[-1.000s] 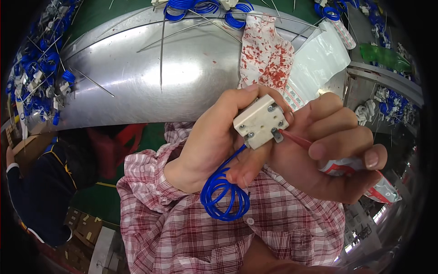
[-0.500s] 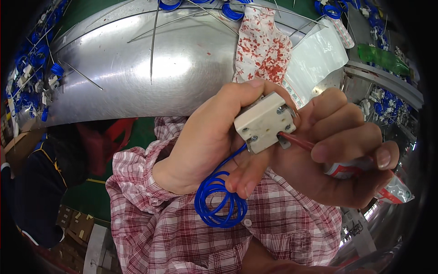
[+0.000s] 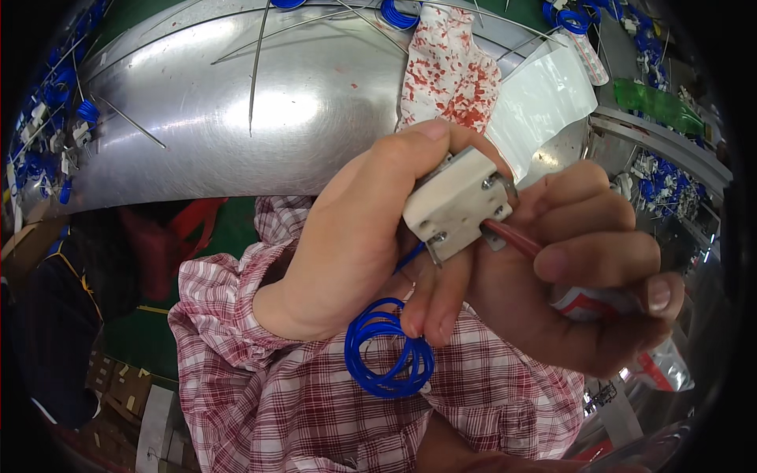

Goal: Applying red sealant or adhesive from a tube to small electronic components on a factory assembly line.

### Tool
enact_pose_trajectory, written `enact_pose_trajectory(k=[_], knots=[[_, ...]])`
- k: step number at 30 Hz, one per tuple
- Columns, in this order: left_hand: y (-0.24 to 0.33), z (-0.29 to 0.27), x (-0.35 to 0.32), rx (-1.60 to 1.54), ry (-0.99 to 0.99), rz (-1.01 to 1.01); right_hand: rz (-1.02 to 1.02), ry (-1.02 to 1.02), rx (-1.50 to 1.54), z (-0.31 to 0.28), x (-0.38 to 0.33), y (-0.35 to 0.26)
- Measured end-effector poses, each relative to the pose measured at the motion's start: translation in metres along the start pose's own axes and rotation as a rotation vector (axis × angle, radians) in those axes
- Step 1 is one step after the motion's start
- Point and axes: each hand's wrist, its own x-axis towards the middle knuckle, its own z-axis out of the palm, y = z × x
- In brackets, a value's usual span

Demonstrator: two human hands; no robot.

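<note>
My left hand (image 3: 339, 221) grips a cream-coloured block (image 3: 453, 205) with screws and metal tabs in its face, thumb over the top edge and fingers beneath. From the block a thin blue cable runs down into a loose coil (image 3: 355, 359), which hangs by the lower fingers. My right hand (image 3: 587, 268) is closed around a soft squeeze tube (image 3: 666, 366), white and red, its crimped end sticking out below the palm. The tube's reddish tapered nozzle (image 3: 514, 238) points left, and its tip meets the block's lower right edge. Part of the tube is hidden in the palm.
Beyond my hands lies a shiny metal worktop (image 3: 315, 158) with metal rods on it. A red-stained white cloth (image 3: 449, 71) and a clear plastic bag (image 3: 540, 98) lie there. A green bottle (image 3: 658, 106) is at right. Blue-coiled parts (image 3: 55, 102) pile up at far left.
The block has tilted a little in my left hand, and the coil has swung slightly right. My right hand has turned a bit, its tube end dropping lower. The nozzle stays at the block.
</note>
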Motion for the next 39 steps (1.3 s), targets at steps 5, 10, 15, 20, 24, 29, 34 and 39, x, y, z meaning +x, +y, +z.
enact_pose_trajectory(k=[5,10,15,20,24,29,34,39], knots=[[0.0,0.002,0.001,-0.021,0.035,0.006,-0.021,-0.06,0.074,-0.004,0.004,0.011],[0.004,-0.002,0.002,0.015,0.023,-0.014,0.007,-0.093,0.132,-0.005,0.007,0.016],[0.007,-0.003,0.002,-0.003,0.042,-0.059,0.021,-0.152,0.328,-0.009,0.01,0.031],[0.009,-0.007,0.001,-0.041,0.024,-0.07,0.136,-0.102,0.298,-0.001,0.014,0.023],[0.005,-0.017,0.004,-0.018,-0.108,-0.013,0.164,-0.249,0.327,-0.009,0.024,0.023],[0.004,-0.029,0.005,-0.047,-0.245,-0.008,0.179,-0.145,0.375,0.005,0.025,0.022],[0.002,-0.035,0.002,0.032,-0.342,0.092,0.179,-0.115,0.413,0.006,0.022,0.025],[0.01,-0.035,0.004,-0.139,-0.424,-0.127,0.164,-0.104,0.443,0.006,0.021,0.027]])
